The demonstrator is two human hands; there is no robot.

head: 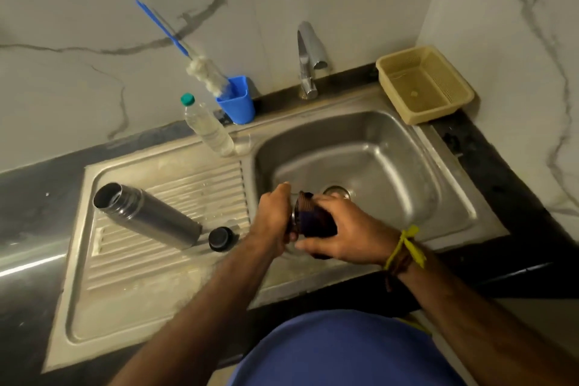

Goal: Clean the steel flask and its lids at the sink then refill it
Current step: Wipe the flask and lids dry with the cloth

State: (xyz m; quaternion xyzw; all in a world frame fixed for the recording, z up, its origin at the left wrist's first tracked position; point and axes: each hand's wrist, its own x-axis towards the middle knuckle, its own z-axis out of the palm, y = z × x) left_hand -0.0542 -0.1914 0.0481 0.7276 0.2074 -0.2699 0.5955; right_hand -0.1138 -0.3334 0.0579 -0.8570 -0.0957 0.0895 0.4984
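The steel flask (147, 216) stands open on the ribbed drainboard, its mouth tilted toward the upper left. A small black inner lid (221, 238) rests on the drainboard just right of the flask's base. Over the sink's left rim, both hands hold the dark threaded outer lid (308, 216). My left hand (274, 222) grips its steel end, and my right hand (344, 232) wraps around its dark body from the right. Part of the lid is hidden by my fingers.
The steel sink basin (391, 150) with a drain (336, 189) lies under the tap (308, 56). A clear water bottle (208, 127), a blue cup (238, 100) holding a bottle brush (205, 72), and a beige basket (426, 81) stand along the back.
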